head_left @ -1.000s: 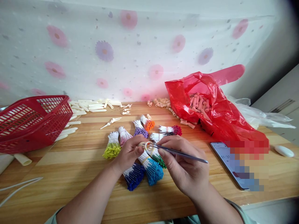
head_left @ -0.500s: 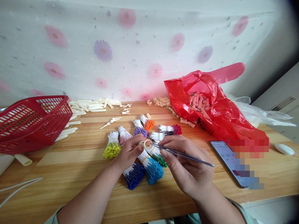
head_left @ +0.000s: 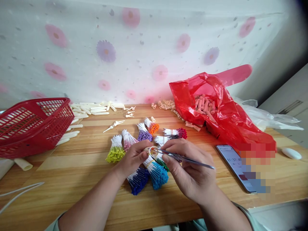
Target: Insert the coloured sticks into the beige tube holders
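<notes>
My left hand (head_left: 135,158) pinches a small cream hollow plastic piece (head_left: 149,149), its round opening turned toward my other hand. Slim metal tweezers (head_left: 184,158) are gripped in my right hand (head_left: 192,170), and their tips reach the mouth of the cream piece. What the tips hold, if anything, is too small to tell. Around and below my hands lie tied bundles of white sticks with coloured tips: yellow (head_left: 115,155), dark blue (head_left: 137,183), light blue (head_left: 158,176), purple (head_left: 145,134), orange (head_left: 153,127) and dark red (head_left: 181,132). Fingers partly cover the green bundle.
A red plastic basket (head_left: 36,141) stands at the left, beside cream tubes (head_left: 91,108). Pointed cream pieces (head_left: 113,126) lie behind the bundles. At the right, a red bag (head_left: 223,118) holds peach plastic parts (head_left: 204,105). A phone (head_left: 231,163) and a white oval object (head_left: 291,153) lie nearby.
My right hand and the tweezers have shifted slightly to the left, toward the cream piece. My left hand stays nearly in place, still holding it.
</notes>
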Tool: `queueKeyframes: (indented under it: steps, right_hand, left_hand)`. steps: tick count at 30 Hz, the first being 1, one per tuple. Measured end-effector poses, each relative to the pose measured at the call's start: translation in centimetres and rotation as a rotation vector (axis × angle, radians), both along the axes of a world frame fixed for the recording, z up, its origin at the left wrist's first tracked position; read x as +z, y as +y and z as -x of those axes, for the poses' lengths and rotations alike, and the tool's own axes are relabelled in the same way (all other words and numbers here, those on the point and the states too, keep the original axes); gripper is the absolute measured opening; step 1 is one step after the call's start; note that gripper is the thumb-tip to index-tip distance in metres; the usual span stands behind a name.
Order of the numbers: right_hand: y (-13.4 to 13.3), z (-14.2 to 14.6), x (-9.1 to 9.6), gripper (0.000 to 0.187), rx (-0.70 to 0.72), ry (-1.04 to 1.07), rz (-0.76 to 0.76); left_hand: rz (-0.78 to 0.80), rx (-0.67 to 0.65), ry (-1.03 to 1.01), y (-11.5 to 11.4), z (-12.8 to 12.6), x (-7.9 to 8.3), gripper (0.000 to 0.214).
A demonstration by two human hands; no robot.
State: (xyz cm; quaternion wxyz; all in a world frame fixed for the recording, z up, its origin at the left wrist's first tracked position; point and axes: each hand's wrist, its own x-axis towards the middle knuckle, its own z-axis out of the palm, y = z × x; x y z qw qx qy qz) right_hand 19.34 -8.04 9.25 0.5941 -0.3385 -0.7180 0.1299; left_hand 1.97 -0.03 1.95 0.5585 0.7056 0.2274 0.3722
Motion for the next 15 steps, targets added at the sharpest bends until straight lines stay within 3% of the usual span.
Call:
queueKeyframes:
  steps: [4, 10, 15]
  right_hand:
    - [0.02, 0.09, -0.15, 0.015, -0.018, 0.010, 0.024]
    - [-0.12, 0.57, -0.60, 0.016, -0.039, 0.054, 0.041]
    - [-0.03, 0.70, -0.77, 0.015, -0.036, 0.066, 0.031]
  left_hand:
    - [-0.071, 0.035, 0.019, 0.09, 0.16, -0.12, 0.049]
    - [-0.337, 0.195, 0.072, 0.23, 0.26, 0.24, 0.047]
    - [-0.324, 0.213, 0.068, 0.14, 0.20, 0.40, 0.046]
